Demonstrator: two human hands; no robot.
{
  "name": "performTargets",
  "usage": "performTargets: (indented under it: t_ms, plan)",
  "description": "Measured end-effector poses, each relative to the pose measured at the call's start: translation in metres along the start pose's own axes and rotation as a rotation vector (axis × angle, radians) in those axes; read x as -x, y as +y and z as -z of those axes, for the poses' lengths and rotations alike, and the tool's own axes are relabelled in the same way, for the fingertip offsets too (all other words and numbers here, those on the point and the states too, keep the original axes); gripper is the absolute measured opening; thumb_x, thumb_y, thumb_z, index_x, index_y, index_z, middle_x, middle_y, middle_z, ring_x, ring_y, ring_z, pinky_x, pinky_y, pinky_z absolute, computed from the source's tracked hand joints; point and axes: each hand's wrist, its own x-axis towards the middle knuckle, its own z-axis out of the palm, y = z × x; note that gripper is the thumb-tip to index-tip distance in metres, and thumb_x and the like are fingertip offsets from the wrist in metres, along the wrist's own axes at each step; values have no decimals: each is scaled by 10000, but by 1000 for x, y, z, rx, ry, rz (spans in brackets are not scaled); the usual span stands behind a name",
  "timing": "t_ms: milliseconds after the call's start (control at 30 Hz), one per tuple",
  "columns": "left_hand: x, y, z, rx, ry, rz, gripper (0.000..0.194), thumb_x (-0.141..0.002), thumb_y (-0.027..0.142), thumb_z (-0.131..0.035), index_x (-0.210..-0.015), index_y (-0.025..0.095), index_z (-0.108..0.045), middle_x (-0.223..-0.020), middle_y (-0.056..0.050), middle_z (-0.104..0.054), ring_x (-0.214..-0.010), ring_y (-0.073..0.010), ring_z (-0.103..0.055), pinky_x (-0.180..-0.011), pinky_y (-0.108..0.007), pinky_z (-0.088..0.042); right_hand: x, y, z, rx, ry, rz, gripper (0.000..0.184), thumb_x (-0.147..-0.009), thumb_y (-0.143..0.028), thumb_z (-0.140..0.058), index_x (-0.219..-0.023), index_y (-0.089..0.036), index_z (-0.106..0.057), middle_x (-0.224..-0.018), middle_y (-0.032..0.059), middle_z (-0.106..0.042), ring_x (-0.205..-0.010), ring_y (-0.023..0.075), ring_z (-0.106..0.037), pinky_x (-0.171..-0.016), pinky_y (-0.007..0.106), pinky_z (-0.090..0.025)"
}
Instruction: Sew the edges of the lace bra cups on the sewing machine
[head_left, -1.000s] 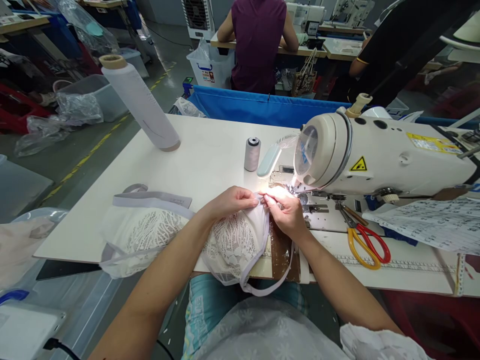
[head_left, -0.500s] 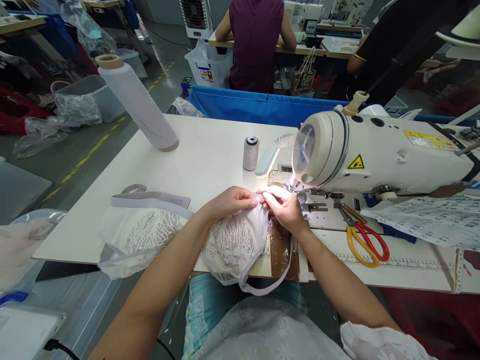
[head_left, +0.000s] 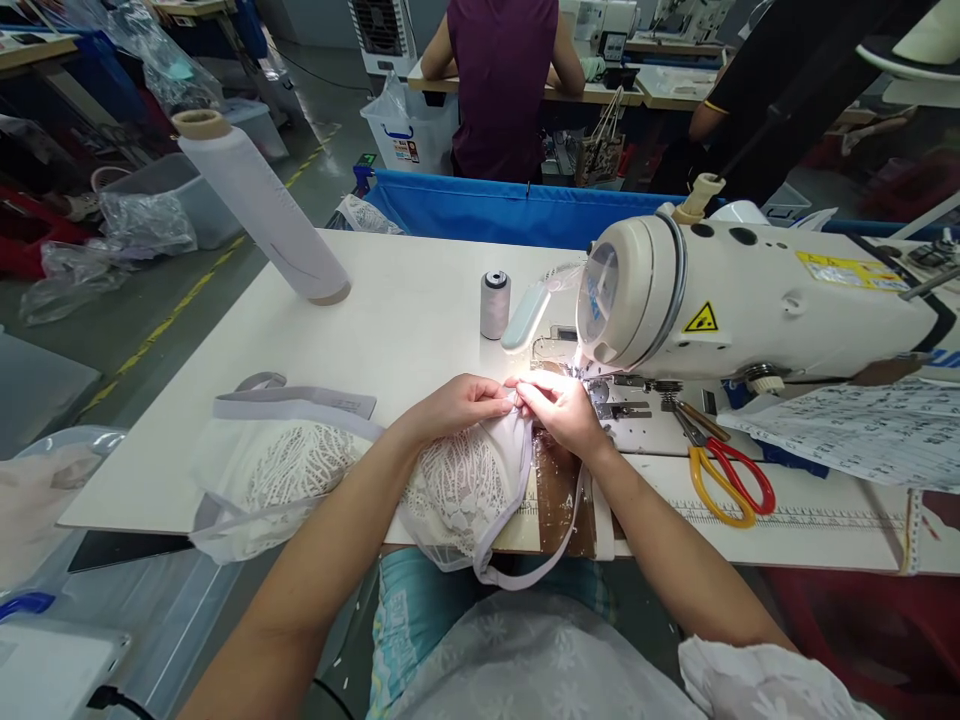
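A white lace bra [head_left: 461, 490] with pale lilac edging lies across the front of the table, one cup to the left of my left forearm and the other between my arms. My left hand [head_left: 472, 402] pinches the upper end of the nearer cup. Close against it, my right hand [head_left: 559, 405] pinches the same spot, fingertips nearly touching. What exactly sits between the fingertips is too small to make out. A loose strap loops down over the table's front edge. Just beyond my right hand is the lit needle area of a sewing machine [head_left: 637, 290].
Red-and-yellow-handled scissors [head_left: 731, 480] and printed paper [head_left: 877, 430] lie right of my hands. A small thread spool [head_left: 495, 305] and a tall thread cone [head_left: 266, 210] stand on the table [head_left: 405, 300]. A person in a purple top [head_left: 506, 90] sits ahead, beyond a blue cloth [head_left: 480, 205].
The view has shifted slightly, so the surroundings sit a little further left. Both hands keep their pinch on the bra, with hardly any movement.
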Motion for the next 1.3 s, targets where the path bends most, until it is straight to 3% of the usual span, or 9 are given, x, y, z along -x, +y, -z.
performTargets:
  t_ms: [333,1300]
  plan:
    - [0,1,-1,0,-25,-20,354,-849,402,-520,-604,166,-423,-610,42,-334,-554,-83,-290,-538,-247,-218,-2,-4,2,-42,-19,-78,205,-768,-285,-601,-870,-155,-723,-655,5,-637,-530,111,-552,-535,258,-503]
    - [0,2,2,16,-49,-3,310,-852,394,-530,-654,156,-500,-628,38,-349,-554,-81,-289,-527,-250,-222,1,-1,-1,-64,27,-39,196,-796,-300,-596,-870,-164,-716,-645,8,-639,-547,120,-571,-517,253,-500]
